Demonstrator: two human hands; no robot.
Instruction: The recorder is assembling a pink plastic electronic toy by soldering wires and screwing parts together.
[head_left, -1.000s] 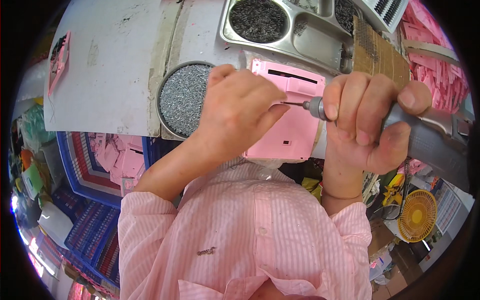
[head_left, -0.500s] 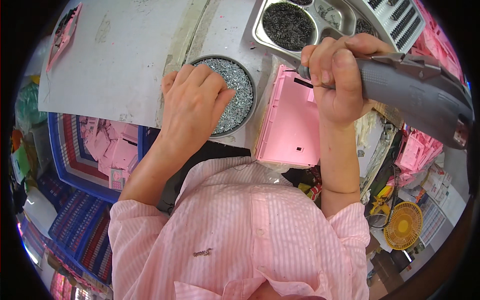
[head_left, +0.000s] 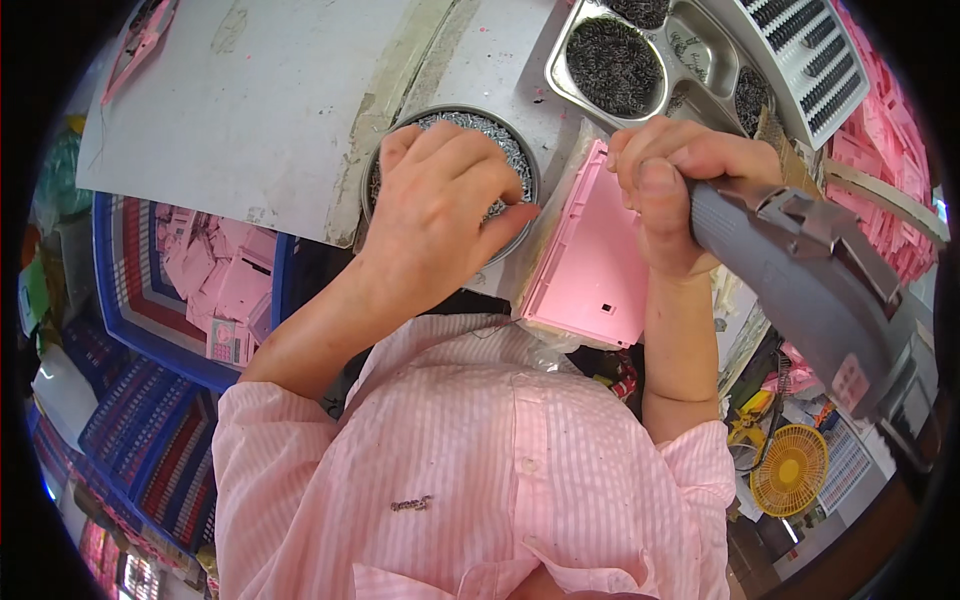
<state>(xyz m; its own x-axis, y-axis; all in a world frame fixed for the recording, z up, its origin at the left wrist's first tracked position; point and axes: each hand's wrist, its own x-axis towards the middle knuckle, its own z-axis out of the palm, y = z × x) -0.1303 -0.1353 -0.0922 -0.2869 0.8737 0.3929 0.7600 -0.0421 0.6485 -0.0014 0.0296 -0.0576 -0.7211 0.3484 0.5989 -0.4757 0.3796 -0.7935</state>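
Observation:
My left hand (head_left: 440, 210) is over a round bowl (head_left: 535, 165) of small silver screws (head_left: 475, 122). Its fingers are curled down and their tips are hidden, so anything pinched in them does not show. My right hand (head_left: 680, 185) is wrapped round the front end of a grey power screwdriver (head_left: 800, 270), whose body slants down to the right. The driver's bit is hidden by the fingers. Just below and left of that hand lies a flat pink plastic panel (head_left: 590, 270) with a raised edge and a small dark square hole. My right wrist covers part of it.
A metal compartment tray (head_left: 557, 85) of small dark parts stands at the far right, beside a white tray (head_left: 845, 110) with rows of black pieces. Pink parts (head_left: 880, 220) are heaped farther right. On the left, a blue crate (head_left: 160, 340) holds pink parts. A yellow basket (head_left: 790, 470) sits lower right.
The view has shifted somewhat. My left hand has moved right over the bowl. The screwdriver now tilts more steeply downward, and its bit, seen earlier near the panel's far corner, is hidden.

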